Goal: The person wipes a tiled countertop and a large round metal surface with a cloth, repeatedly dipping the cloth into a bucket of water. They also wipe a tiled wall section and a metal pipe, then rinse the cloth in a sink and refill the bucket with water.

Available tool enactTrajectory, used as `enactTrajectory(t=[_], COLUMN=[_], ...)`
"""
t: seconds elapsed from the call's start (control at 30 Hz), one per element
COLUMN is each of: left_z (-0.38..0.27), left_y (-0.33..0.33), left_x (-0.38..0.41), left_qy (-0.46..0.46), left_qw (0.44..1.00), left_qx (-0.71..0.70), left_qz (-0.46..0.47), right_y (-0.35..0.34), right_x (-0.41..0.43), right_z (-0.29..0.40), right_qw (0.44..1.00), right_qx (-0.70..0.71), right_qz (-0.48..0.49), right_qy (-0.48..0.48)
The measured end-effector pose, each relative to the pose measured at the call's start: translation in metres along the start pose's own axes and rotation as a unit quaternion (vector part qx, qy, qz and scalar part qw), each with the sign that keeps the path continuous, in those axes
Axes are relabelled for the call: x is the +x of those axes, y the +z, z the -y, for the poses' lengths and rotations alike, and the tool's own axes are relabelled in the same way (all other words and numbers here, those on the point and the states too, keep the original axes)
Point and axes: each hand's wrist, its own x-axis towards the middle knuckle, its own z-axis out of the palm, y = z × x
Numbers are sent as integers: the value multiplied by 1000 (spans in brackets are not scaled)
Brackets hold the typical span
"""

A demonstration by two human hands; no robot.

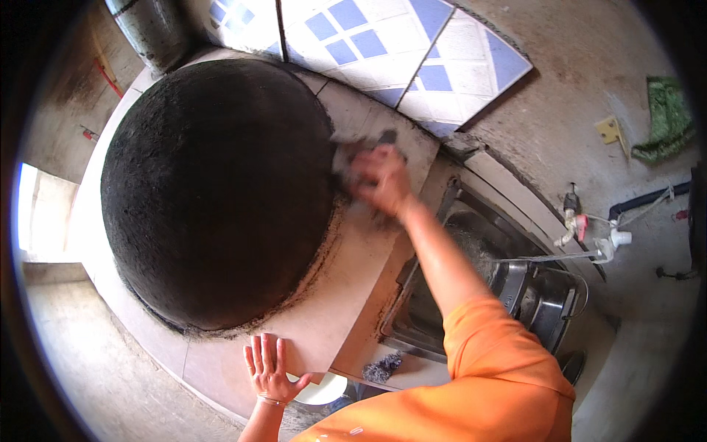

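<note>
A large black domed surface (218,193), seemingly an upturned wok or its lid, rests on a tiled stove counter (309,331). At its right edge my right hand (381,177) is blurred, its fingers curled over a greyish thing, perhaps a rag, on sooty tiles; what it holds cannot be made out. Near the counter's front edge my left hand (270,367) lies flat with fingers apart, holding nothing. Dark soot rings the base of the black dome.
A steel sink (420,309) is set in the counter at right, with taps (574,221) on the wall beyond. A grey steel-wool scourer (382,367) lies at its near edge. Patterned tiles (353,38) line the back; a metal pipe (149,33) stands at upper left.
</note>
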Motion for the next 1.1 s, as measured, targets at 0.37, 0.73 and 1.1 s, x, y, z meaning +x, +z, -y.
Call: enactTrajectory(t=[0.37,0.73,1.1], left_z=[-4,-1,0], left_y=[-6,-1,-2], left_x=[2,4,2], left_qy=[-5,1,-9], left_qw=[1000,1000,1000], left_qx=[-8,9,-1], left_qz=[-11,-11,-3], right_y=[-38,-51,-76], right_x=[-86,-18,-8], right_z=[97,-46,62], right_qw=[980,946,988], right_qx=[168,-174,-148], right_qz=[-105,11,-1], right_qy=[4,272,33])
